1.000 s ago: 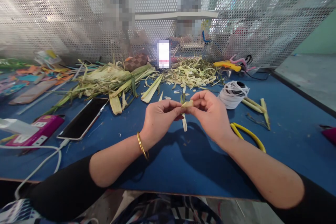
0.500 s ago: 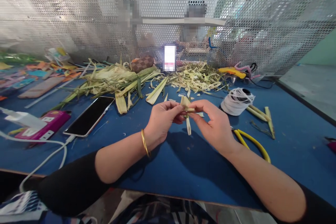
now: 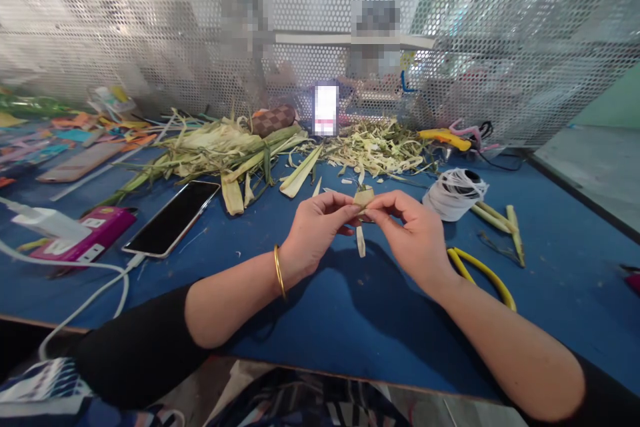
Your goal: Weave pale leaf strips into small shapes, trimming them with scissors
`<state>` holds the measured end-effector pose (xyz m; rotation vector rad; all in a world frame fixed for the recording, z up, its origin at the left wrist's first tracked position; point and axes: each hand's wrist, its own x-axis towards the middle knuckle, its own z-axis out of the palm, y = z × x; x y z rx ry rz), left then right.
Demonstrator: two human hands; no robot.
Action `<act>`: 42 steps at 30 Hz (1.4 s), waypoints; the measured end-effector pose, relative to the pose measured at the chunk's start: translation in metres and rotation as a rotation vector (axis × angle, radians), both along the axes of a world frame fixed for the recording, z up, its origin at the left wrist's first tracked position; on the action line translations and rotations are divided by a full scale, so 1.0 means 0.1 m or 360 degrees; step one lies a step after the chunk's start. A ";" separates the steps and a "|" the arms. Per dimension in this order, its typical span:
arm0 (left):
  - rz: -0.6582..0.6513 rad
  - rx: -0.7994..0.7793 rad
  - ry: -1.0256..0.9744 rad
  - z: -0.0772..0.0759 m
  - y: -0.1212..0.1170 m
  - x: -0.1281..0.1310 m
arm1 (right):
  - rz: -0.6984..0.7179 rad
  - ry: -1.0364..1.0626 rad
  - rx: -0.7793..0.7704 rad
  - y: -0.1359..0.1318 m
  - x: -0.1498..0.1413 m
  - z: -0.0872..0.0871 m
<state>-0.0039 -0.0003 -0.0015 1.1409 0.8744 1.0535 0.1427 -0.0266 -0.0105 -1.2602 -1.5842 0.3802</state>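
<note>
Between my two hands is a small folded piece of pale green-yellow husk (image 3: 364, 196), held above the blue table (image 3: 320, 333). My left hand (image 3: 323, 230) pinches it from the left with thumb and fingers. From the other side my right hand (image 3: 413, 233) pinches it, and the fingertips of both hands nearly meet. A narrow pale strip (image 3: 361, 241) hangs below the fingers. The folds inside the grip are hidden. Beyond the hands lie a single flat husk piece (image 3: 301, 173) and several small scraps.
Left stand a husk pile (image 3: 210, 147), a black-screened phone (image 3: 173, 219) and a magenta power strip (image 3: 87, 237) with white cables. Shredded husk (image 3: 377, 147) lies by the perforated metal screen (image 3: 150, 33). Right are a white twine spool (image 3: 454, 195), yellow-handled tool (image 3: 487, 273) and cut stalks (image 3: 513, 233).
My right fingers have drawn in closer to my left fingertips, folding the husk tighter. Its upper part now looks broader and flatter. The whole view has shifted slightly.
</note>
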 end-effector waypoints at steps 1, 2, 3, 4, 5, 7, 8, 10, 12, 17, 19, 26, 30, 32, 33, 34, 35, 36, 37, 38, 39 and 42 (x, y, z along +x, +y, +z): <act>0.0003 0.0033 -0.0003 0.00 0.00 0.00 | -0.0012 0.0059 -0.0035 0.00 -0.01 0.01; 0.0008 0.0061 -0.0004 -0.01 -0.01 0.00 | -0.0023 0.0117 -0.0068 -0.01 -0.01 0.01; 0.0017 0.0084 -0.0001 -0.01 -0.01 0.01 | -0.0034 0.0166 -0.0095 -0.01 -0.02 0.02; 0.0027 0.0099 0.0004 -0.01 -0.01 0.01 | -0.0042 0.0202 -0.0112 -0.01 -0.02 0.02; 0.0038 0.0109 0.0011 -0.01 -0.02 0.01 | -0.0048 0.0224 -0.0118 -0.02 -0.02 0.03; 0.0066 0.0126 0.0029 0.00 -0.02 0.02 | -0.0049 0.0239 -0.0116 -0.02 -0.03 0.03; 0.0074 0.0136 0.0036 0.00 -0.02 0.02 | -0.0044 0.0250 -0.0110 -0.01 -0.02 0.03; 0.0084 0.0159 0.0039 0.01 -0.03 0.03 | -0.0024 0.0294 -0.0107 -0.01 -0.02 0.02; 0.0079 0.0169 0.0038 0.02 -0.04 0.03 | -0.0012 0.0349 -0.0117 0.00 -0.02 0.01; 0.0099 0.0130 0.0058 0.03 -0.06 0.04 | 0.0009 0.0434 -0.0131 0.01 -0.03 0.01; 0.0101 0.0091 0.0047 0.03 -0.05 0.04 | 0.0035 0.0465 -0.0130 0.01 -0.03 0.01; 0.0065 -0.0170 -0.0084 0.03 -0.03 0.03 | 0.0058 -0.0165 0.0211 0.01 0.02 0.00; -0.0020 -0.0308 -0.0102 0.06 -0.03 0.01 | 0.0061 -0.0358 0.0395 0.02 0.05 -0.02; -0.0056 -0.0335 -0.0102 0.07 -0.03 -0.01 | 0.0056 -0.0373 0.0419 0.02 0.06 -0.03; -0.0069 -0.0335 -0.0103 0.07 -0.02 -0.01 | 0.0060 -0.0370 0.0420 0.02 0.06 -0.03; -0.0080 -0.0328 -0.0102 0.07 -0.02 -0.02 | 0.0061 -0.0360 0.0409 0.02 0.06 -0.03; -0.0085 -0.0310 -0.0097 0.06 -0.02 -0.02 | 0.0059 -0.0342 0.0381 0.02 0.06 -0.03; -0.0081 -0.0278 -0.0091 0.06 -0.01 -0.02 | 0.0057 -0.0313 0.0334 0.02 0.06 -0.03; -0.0070 -0.0230 -0.0083 0.05 -0.01 -0.02 | 0.0054 -0.0271 0.0274 0.02 0.05 -0.02; -0.0050 -0.0170 -0.0076 0.04 -0.01 -0.02 | 0.0050 -0.0218 0.0210 0.01 0.05 -0.02; -0.0024 -0.0103 -0.0067 0.03 -0.02 -0.01 | 0.0049 -0.0160 0.0148 0.01 0.04 -0.01; 0.0044 0.0099 -0.0005 0.01 -0.03 0.01 | 0.0033 -0.0008 0.0022 -0.01 0.02 0.01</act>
